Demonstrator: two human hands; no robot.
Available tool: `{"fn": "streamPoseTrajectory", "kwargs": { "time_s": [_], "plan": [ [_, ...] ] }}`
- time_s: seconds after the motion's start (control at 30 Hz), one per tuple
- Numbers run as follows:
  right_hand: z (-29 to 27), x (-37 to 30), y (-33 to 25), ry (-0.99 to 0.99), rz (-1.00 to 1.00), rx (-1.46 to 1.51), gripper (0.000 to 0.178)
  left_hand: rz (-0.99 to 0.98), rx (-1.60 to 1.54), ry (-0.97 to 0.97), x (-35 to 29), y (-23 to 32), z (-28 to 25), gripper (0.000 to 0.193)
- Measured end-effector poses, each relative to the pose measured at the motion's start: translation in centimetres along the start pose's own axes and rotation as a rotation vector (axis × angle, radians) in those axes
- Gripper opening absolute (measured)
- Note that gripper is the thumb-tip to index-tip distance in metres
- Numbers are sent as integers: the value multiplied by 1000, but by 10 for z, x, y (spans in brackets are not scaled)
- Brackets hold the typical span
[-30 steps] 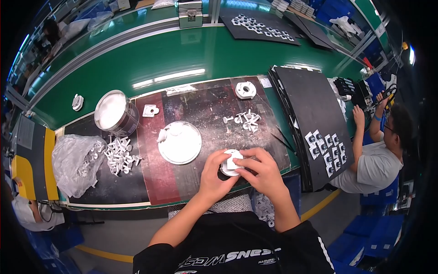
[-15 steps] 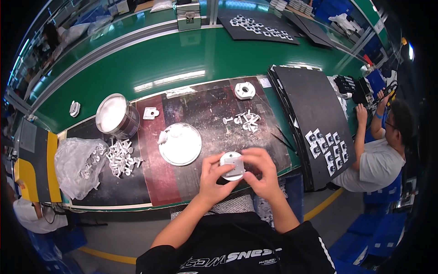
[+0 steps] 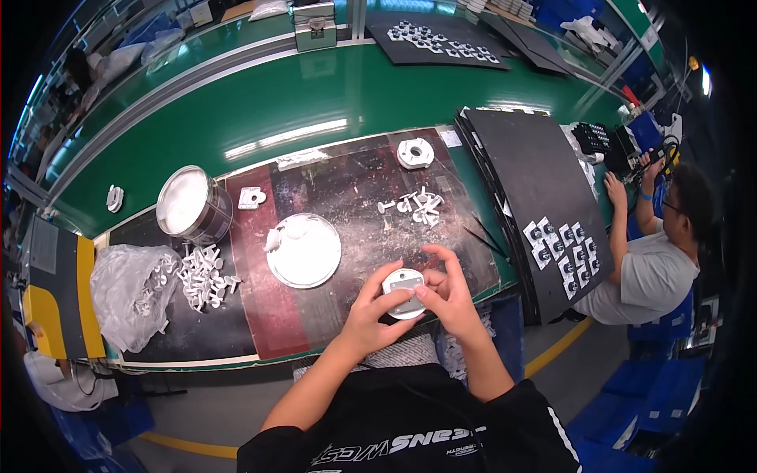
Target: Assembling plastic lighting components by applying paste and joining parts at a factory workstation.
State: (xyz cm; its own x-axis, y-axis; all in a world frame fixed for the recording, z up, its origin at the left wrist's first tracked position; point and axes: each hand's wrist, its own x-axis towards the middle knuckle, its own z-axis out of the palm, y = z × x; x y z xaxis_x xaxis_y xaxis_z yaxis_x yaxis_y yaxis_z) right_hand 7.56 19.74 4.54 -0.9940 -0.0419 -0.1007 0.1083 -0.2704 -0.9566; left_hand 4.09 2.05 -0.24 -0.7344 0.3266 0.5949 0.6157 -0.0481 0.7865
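Observation:
Close to my body, above the bench's front edge, I hold a round white plastic part [image 3: 406, 309] with a grey rectangular plate on its upper face and a small hole near its far rim. My left hand [image 3: 369, 317] grips it by the left rim, thumb lying across the face. From the right, my right hand [image 3: 453, 306] presses its thumb on the plate and keeps a finger by the rim, while its index finger is raised off. White mushroom-shaped plastic pieces [image 3: 426, 207] lie in a small pile beyond my hands. Left of them sits a round white lid [image 3: 314, 264] with white paste on it.
A tub of white paste [image 3: 185, 203], a clear bag [image 3: 130, 296] and a pile of white pieces [image 3: 203, 276] stand left. Tweezers [image 3: 485, 236] lie near stacked black boards [image 3: 524, 169] bearing small parts. A co-worker [image 3: 658, 252] sits at right.
The round part has come slightly nearer my body. My right thumb has moved onto its plate, and my right index finger has lifted from the rim.

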Motion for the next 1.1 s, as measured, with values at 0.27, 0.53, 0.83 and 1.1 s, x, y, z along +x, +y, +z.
{"fn": "streamPoseTrajectory", "kwargs": {
  "time_s": [0.27,0.53,0.83,1.1],
  "plan": [
    [-13,42,-26,295,-142,-624,26,-40,8,-14,0,1,-1,64],
    [-22,125,-38,70,-731,-1468,21,-30,29,-3,2,1,0,62],
    [-21,148,-35,-55,-654,-1579,10,-32,6,5,1,-1,-1,55],
    [-9,139,-35,-53,-761,-1408,28,2,31,-55,1,0,-5,60]
  ]
}}
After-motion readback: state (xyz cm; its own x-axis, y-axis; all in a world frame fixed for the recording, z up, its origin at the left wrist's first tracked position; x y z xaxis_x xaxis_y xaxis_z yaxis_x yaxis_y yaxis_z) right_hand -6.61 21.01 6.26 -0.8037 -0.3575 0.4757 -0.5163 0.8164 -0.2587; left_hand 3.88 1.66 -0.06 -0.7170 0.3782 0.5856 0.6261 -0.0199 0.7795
